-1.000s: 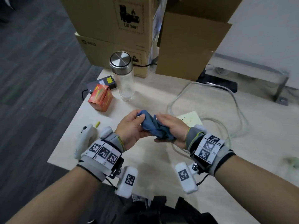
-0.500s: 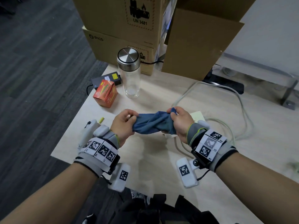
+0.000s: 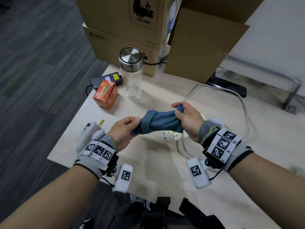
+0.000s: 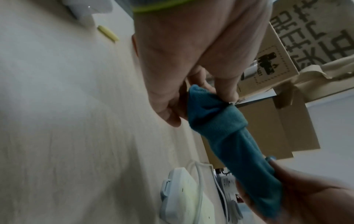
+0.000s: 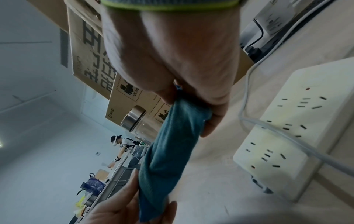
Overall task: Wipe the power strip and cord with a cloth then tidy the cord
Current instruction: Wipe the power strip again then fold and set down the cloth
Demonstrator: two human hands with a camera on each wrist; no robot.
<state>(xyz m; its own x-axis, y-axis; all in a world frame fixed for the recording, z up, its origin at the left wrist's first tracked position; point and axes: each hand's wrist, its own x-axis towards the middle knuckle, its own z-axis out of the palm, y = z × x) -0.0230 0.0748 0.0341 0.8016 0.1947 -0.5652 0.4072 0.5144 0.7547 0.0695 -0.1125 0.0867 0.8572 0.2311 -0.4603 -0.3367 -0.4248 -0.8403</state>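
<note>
Up close, above the table: a blue cloth, bunched and rolled, stretched between two hands. Pinched at one end by the curled fingers and thumb of the left hand. Gripped at the other end by the curled fingers of the right hand. Looks like getting the cloth ready, with no wiping done yet. Shake out the roll first. Pull the ends apart gently until flat. Then fold into a neat pad that fits in one palm.

Just below the cloth and a little past it: the white power strip, flat on the table, touched by neither hand. Hold down with one hand and wipe with the other, so no sliding. Rub along the top, then the sides. Go softly over the little holes, and poke no cloth corner in.

Farther out: the pale cord, lying across the strip and looping wide over the table toward the back. Wrap the pad around and slide along, from the strip end outward. Then gather into small, even loops.

Farther back on the left: a glass bottle and a red box. Mind these, since a swinging cord might tip them. Behind those, cardboard boxes. Leave alone.
</note>
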